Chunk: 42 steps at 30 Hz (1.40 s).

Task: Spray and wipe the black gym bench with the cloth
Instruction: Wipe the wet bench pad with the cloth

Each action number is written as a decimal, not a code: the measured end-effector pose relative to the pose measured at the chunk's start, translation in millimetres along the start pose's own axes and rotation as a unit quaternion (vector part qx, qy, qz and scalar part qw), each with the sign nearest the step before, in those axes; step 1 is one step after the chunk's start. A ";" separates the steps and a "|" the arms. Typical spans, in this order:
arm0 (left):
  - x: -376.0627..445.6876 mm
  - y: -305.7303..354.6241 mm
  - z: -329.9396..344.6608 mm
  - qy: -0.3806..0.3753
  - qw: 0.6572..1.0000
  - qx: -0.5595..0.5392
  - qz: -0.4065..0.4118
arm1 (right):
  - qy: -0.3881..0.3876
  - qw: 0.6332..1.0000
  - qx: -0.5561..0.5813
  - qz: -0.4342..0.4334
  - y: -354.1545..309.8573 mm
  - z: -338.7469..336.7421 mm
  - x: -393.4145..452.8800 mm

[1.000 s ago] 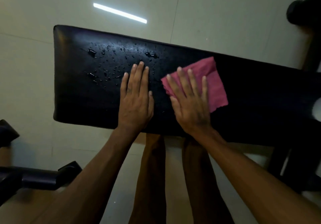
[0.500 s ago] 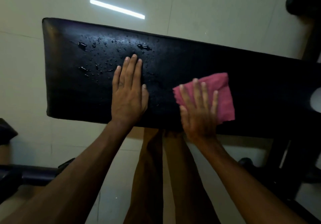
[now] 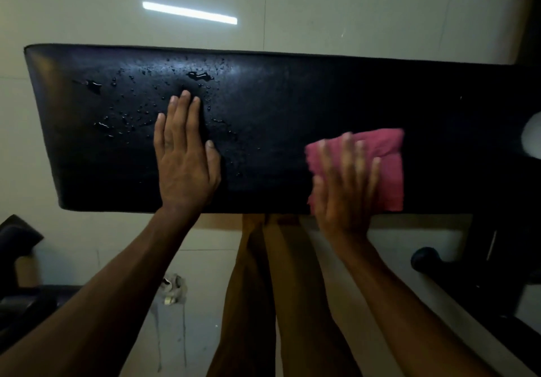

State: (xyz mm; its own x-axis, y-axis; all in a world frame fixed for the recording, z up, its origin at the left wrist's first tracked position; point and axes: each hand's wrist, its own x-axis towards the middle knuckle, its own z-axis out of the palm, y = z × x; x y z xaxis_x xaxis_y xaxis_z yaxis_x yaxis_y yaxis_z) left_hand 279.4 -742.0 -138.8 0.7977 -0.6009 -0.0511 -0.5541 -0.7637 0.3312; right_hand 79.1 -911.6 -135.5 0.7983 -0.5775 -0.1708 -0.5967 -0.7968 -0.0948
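The black padded gym bench [image 3: 278,107] runs across the view from left to right. Water droplets [image 3: 140,95] bead on its left half. My left hand [image 3: 184,160] lies flat on the pad beside the droplets, fingers together, holding nothing. My right hand [image 3: 345,183] presses flat on a pink cloth [image 3: 389,166] near the bench's front edge, right of centre. The hand is motion-blurred and covers the cloth's left part. No spray bottle is in view.
Pale tiled floor [image 3: 351,10] lies beyond and below the bench, with a bright light reflection [image 3: 190,12]. Dark gym equipment [image 3: 17,274] stands at the lower left and a black frame [image 3: 483,274] at the lower right. My legs [image 3: 263,303] stand against the bench's front edge.
My right hand has slid the pink cloth rightward and toward the front edge of the bench. My left hand has stayed planted by the droplets.
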 end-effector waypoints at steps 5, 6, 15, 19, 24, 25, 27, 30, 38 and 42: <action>1.5 -0.6 -0.4 -0.007 1.000 0.004 0.004 | 0.022 0.982 0.054 0.180 -77.4 3.5 8.2; 1.4 -1.4 -1.6 -0.014 1.000 0.004 0.003 | -0.005 0.993 0.050 0.110 -90.9 4.9 1.5; 6.5 -10.2 -17.5 -0.048 0.999 0.005 0.026 | 0.079 0.962 0.037 0.260 -47.7 -1.6 65.5; 10.1 -22.2 -22.2 -0.034 0.997 0.020 0.063 | 0.053 0.973 0.048 0.219 -120.0 -5.5 97.1; 1.9 -72.0 -40.2 -0.034 0.999 0.023 0.018 | -0.041 0.989 0.021 -0.139 -117.3 -7.8 115.9; 1.3 -82.2 -43.5 -0.030 0.999 0.026 0.000 | -0.023 0.995 0.030 -0.094 -113.2 -7.6 122.9; 1.6 -97.3 -46.5 -0.030 0.999 0.032 0.001 | 0.025 0.995 0.061 0.079 -122.3 -8.7 137.6; 1.0 -104.7 -44.1 -0.031 0.999 0.029 0.023 | 0.049 0.975 0.077 0.204 -184.2 -5.0 152.7; -5.8 -107.8 -45.2 -0.026 0.999 -0.035 0.017 | 0.031 0.995 0.087 0.048 -201.3 -10.4 177.3; -4.4 -112.4 -55.3 0.010 0.985 -0.172 -0.012 | 0.019 0.991 0.081 0.102 -262.6 -1.4 172.8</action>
State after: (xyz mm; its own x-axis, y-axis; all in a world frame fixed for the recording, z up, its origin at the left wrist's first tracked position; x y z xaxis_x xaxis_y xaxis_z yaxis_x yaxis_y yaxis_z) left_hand 351.4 -640.4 -123.7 0.8158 -0.5766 -0.0450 -0.4244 -0.6497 0.6308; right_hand 373.8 -802.4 -138.8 0.6600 -0.7328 -0.1654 -0.7491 -0.6253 -0.2187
